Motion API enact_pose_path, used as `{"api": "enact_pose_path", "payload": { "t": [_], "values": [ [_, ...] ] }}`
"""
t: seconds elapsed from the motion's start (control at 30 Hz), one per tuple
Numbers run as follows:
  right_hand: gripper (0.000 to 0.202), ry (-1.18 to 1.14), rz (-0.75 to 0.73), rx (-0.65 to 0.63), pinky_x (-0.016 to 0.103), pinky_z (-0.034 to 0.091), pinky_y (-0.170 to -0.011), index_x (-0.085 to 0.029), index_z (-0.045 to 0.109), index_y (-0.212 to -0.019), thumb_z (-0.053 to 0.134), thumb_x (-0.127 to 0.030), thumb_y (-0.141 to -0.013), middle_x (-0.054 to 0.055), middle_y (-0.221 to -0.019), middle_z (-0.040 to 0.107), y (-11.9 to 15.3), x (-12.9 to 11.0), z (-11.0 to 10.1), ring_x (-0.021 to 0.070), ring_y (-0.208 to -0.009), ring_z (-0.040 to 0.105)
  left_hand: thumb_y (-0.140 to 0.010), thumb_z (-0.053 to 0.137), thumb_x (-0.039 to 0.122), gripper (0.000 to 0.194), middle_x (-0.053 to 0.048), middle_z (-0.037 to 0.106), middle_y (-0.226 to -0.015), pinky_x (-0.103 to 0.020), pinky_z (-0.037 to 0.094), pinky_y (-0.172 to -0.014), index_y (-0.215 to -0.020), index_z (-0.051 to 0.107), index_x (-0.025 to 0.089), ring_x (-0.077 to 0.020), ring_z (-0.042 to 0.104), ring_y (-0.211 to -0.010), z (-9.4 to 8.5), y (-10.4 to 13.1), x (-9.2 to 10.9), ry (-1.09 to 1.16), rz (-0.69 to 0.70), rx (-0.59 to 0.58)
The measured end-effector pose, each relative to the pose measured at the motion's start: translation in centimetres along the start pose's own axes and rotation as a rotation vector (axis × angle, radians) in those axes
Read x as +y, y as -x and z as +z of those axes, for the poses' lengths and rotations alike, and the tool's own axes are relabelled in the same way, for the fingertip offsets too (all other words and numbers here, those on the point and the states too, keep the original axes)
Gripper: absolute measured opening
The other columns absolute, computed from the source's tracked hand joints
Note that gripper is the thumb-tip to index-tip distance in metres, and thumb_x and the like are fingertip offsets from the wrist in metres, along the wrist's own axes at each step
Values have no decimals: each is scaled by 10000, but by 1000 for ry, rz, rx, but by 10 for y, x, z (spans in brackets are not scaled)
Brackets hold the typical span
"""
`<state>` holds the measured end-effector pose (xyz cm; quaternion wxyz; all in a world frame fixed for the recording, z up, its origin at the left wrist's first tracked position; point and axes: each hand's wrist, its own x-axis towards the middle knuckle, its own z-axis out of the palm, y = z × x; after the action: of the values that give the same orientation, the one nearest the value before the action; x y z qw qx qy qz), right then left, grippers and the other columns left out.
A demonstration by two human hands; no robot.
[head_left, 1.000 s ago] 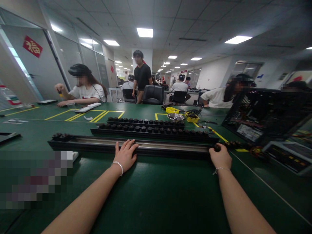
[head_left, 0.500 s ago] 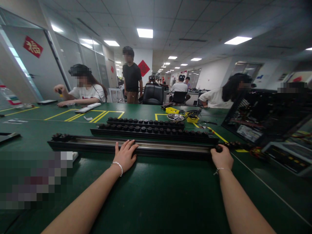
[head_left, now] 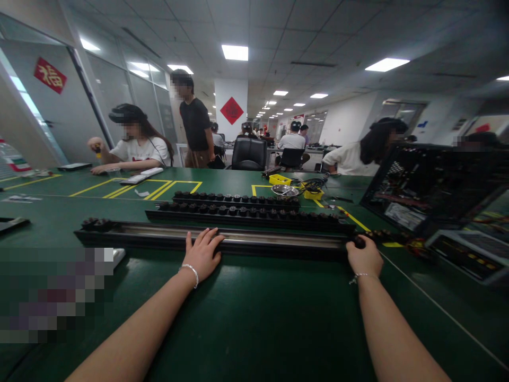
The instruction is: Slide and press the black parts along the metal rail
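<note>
Left hand (head_left: 202,253) lay flat, fingers spread, on the long black rail (head_left: 254,240) across the green table (head_left: 254,318); right hand (head_left: 363,257) pinched a dark knob (head_left: 358,243) at the rail's right end. Looked like mid-fitting; next probably needs knob seated w/ rail held steady.

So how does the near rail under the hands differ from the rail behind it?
The near rail shows a bare silvery channel with knobs only at its ends; the rail behind carries knobs along its whole length. The left hand and right hand touch only the near one. Both are long, black and lie parallel.
</note>
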<state>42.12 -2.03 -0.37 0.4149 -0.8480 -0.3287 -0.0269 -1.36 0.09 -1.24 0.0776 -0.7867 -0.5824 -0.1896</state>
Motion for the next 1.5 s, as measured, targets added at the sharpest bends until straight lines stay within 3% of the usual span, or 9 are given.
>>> {"api": "enact_pose_path", "payload": {
  "t": [0.4, 0.6, 0.83, 1.03, 1.17, 1.33, 1.5],
  "values": [
    [494, -4, 27, 35, 431, 445, -858, -163, 596, -1142, 537, -362, -694, 129, -1042, 637, -10, 11, -1, 292, -918, 578, -785, 472, 251, 425, -11, 430, -1421, -634, 32, -1083, -1198, 525, 334, -266, 330, -1328, 2, 0, -1, -2, 7, 1],
    [510, 5, 53, 109, 429, 444, -860, -171, 586, -1176, 523, -336, -698, 122, -1096, 621, -22, 28, -9, 298, -958, 574, -791, 463, 253, 426, -12, 431, -1421, -635, 28, -1082, -1206, 517, 332, -260, 323, -1331, 4, 0, -3, -6, 12, 3],
    [512, 276, -9, 113, 431, 425, -754, -151, 599, -1191, 490, -371, -741, 211, -1013, 624, -50, 60, -32, 357, -1023, 524, -793, 456, 240, 423, -18, 444, -1412, -639, 23, -1077, -1201, 527, 328, -258, 336, -1325, 7, -1, -4, -18, 13, 15],
    [575, 461, 75, 27, 435, 402, -749, -202, 501, -1286, 314, -464, -810, 175, -1185, 573, -82, 85, -42, 364, -1068, 492, -787, 464, 235, 420, -18, 466, -1395, -636, 34, -1079, -1189, 546, 326, -268, 366, -1309, 7, -1, -4, -33, 9, 21],
    [599, 537, -2, 17, 451, 349, -754, -172, 471, -1315, 228, -428, -832, 186, -1254, 531, -96, 91, -37, 358, -1077, 480, -787, 462, 234, 419, -15, 471, -1392, -631, 52, -1080, -1185, 546, 335, -263, 370, -1308, 9, -2, -5, -47, 12, 28],
    [577, 542, -73, 13, 439, 258, -760, -190, 526, -1284, 301, -365, -782, 200, -1187, 570, -117, 108, -21, 320, -1007, 492, -786, 467, 244, 416, -14, 470, -1392, -639, 54, -1076, -1182, 547, 344, -270, 370, -1308, 11, -1, -8, -47, 21, 39],
    [616, 515, 16, 86, 442, 163, -676, -255, 586, -1228, 442, -381, -643, 237, -1205, 547, -151, 141, -3, 340, -1071, 417, -818, 447, 268, 393, -10, 469, -1394, -636, 88, -1075, -1189, 541, 357, -264, 364, -1313, 9, -2, -7, -29, 16, 17]
  ]
}}
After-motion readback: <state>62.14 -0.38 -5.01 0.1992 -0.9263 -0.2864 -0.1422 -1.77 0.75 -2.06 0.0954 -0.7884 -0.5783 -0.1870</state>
